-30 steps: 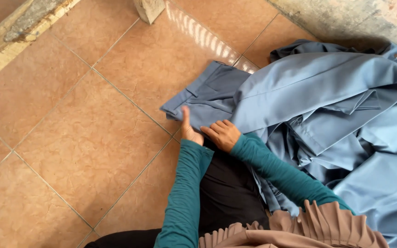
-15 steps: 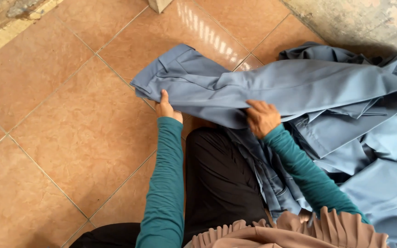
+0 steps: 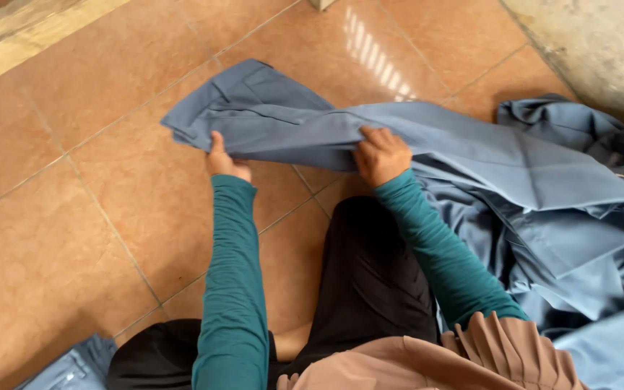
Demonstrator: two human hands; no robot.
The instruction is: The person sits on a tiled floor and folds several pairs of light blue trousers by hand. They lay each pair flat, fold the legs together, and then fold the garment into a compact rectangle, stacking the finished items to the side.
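A blue-grey garment (image 3: 283,126) is stretched across the tiled floor in front of me. My left hand (image 3: 224,160) grips its near edge at the left end. My right hand (image 3: 382,155) grips the same edge further right, fingers curled over the cloth. Both arms wear teal sleeves. The garment's right part runs into a heap of the same blue cloth (image 3: 579,217).
Orange-brown floor tiles (image 3: 74,217) spread to the left. My legs in black trousers (image 3: 370,289) lie under my arms. Another piece of blue fabric (image 3: 74,365) shows at the bottom left. A rough concrete wall (image 3: 594,50) stands at the top right.
Both hands have pulled the garment leftward and out of the heap, spreading it wider. The hands have moved further apart along its edge.
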